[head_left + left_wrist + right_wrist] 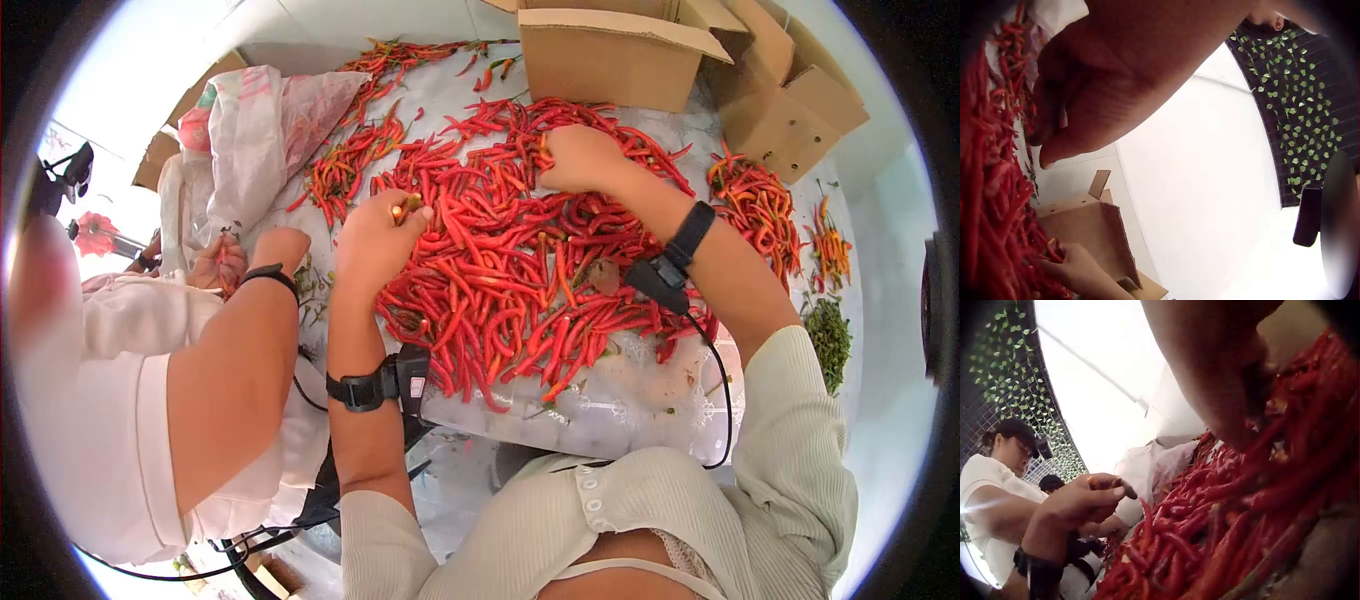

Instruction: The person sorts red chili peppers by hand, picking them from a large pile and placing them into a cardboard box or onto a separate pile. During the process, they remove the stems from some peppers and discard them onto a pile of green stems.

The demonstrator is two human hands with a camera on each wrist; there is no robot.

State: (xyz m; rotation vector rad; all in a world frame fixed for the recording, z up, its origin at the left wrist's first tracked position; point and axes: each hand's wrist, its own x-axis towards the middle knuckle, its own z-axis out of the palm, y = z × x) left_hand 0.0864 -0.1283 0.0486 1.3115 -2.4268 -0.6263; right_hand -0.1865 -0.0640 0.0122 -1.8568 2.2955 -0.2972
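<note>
A wide heap of red chili peppers covers the middle of the table. Over the heap's left side, my left hand holds an orange and green chili pepper between thumb and fingers, its tip poking out. My right hand is at the far part of the heap, knuckles up and fingers curled down around a red chili pepper. In the right wrist view the fingertips of that hand are in shadow, right among the peppers.
Cardboard boxes stand at the back. A white plastic sack sits back left, beside another person's hand. Smaller piles of orange-red chilies and green stems lie at the right.
</note>
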